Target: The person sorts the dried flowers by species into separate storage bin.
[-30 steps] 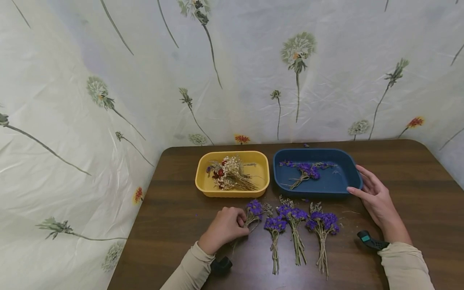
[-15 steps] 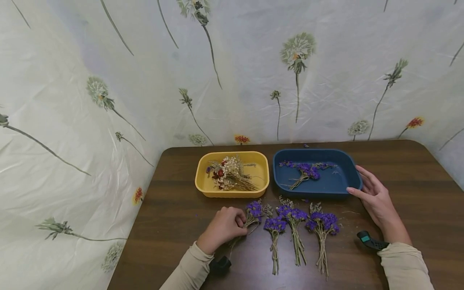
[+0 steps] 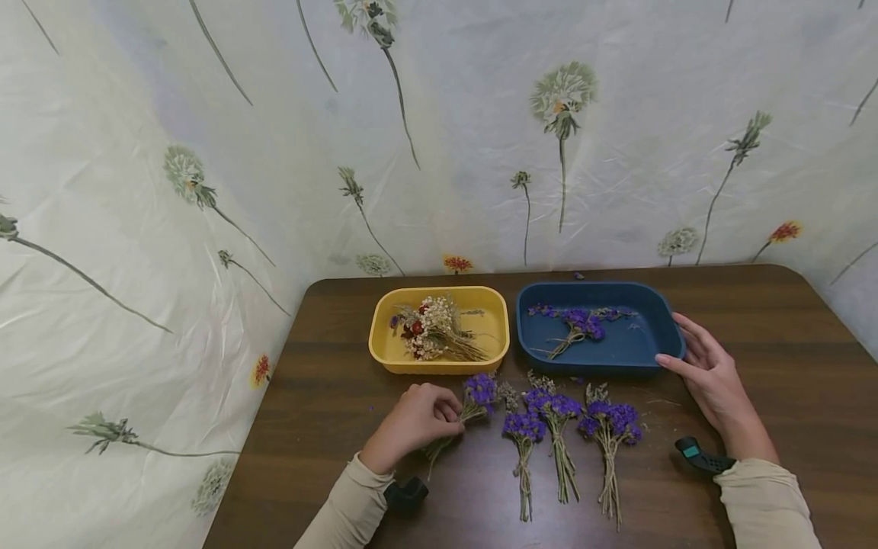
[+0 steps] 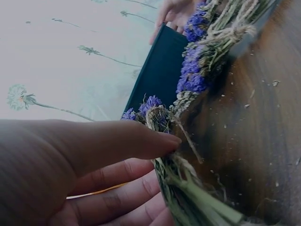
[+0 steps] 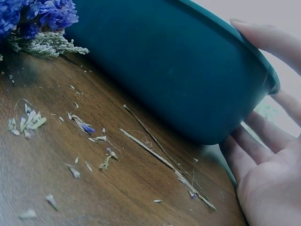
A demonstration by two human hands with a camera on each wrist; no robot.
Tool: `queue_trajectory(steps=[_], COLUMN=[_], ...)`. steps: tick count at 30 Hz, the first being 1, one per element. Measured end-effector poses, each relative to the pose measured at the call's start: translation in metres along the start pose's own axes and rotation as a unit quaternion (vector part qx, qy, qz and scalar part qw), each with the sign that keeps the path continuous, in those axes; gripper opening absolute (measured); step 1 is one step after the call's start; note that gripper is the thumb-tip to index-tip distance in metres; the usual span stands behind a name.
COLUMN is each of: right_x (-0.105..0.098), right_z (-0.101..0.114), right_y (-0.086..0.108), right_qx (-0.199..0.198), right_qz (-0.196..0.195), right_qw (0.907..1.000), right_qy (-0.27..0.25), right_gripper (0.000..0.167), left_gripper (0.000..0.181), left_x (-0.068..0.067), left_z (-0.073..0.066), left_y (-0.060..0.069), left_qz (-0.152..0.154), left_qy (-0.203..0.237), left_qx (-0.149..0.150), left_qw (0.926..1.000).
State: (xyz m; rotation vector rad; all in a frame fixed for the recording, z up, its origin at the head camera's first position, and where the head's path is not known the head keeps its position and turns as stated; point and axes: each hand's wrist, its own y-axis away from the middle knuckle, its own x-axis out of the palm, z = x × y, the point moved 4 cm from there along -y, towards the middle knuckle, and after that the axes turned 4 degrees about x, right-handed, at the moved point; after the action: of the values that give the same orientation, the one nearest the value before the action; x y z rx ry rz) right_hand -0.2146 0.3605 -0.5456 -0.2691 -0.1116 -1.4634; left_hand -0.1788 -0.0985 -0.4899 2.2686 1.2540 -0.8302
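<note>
In the head view my left hand (image 3: 417,423) pinches a tied bunch of purple flowers (image 3: 480,390) by its stems; the left wrist view shows the thumb across the twine-bound stems (image 4: 188,197). Three more purple bunches lie side by side to its right: one (image 3: 524,428), a middle one (image 3: 559,408) and one (image 3: 612,423) farthest right. My right hand (image 3: 713,374) rests at the right end of the blue tray (image 3: 597,366), thumb on the rim and fingers spread along the outer wall. Inside that tray lie purple flowers (image 3: 583,324).
A yellow tray (image 3: 439,367) with a bunch of white and red dried flowers (image 3: 432,328) stands left of the blue one. Loose stems (image 5: 155,153) and petal bits lie on the wooden table (image 5: 94,193) near the blue tray. Flower-patterned cloth (image 3: 446,137) hangs behind.
My left hand has moved slightly left and up with its bunch. The nearest lying bunch has shifted a little to the right. My right hand stays at the blue tray.
</note>
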Motion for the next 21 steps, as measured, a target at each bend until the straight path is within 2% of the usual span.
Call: queue_trajectory(steps=[10, 17, 21], right_x=[0.000, 0.000, 0.000], right_z=[0.000, 0.000, 0.000], right_y=[0.000, 0.001, 0.001], right_qx=[-0.003, 0.012, 0.009], right_qz=[0.000, -0.018, -0.017], right_qw=[1.0000, 0.9994, 0.9996], right_qy=[-0.002, 0.026, 0.023], right_gripper=[0.075, 0.076, 0.076], left_gripper=[0.015, 0.014, 0.014], left_x=[-0.006, -0.009, -0.011], left_z=[-0.007, -0.012, -0.016], left_y=[0.002, 0.001, -0.001], left_qz=[0.009, 0.011, 0.008], left_qy=[0.024, 0.032, 0.038], left_qx=[0.012, 0.020, 0.025], left_qw=[0.9996, 0.9992, 0.9989])
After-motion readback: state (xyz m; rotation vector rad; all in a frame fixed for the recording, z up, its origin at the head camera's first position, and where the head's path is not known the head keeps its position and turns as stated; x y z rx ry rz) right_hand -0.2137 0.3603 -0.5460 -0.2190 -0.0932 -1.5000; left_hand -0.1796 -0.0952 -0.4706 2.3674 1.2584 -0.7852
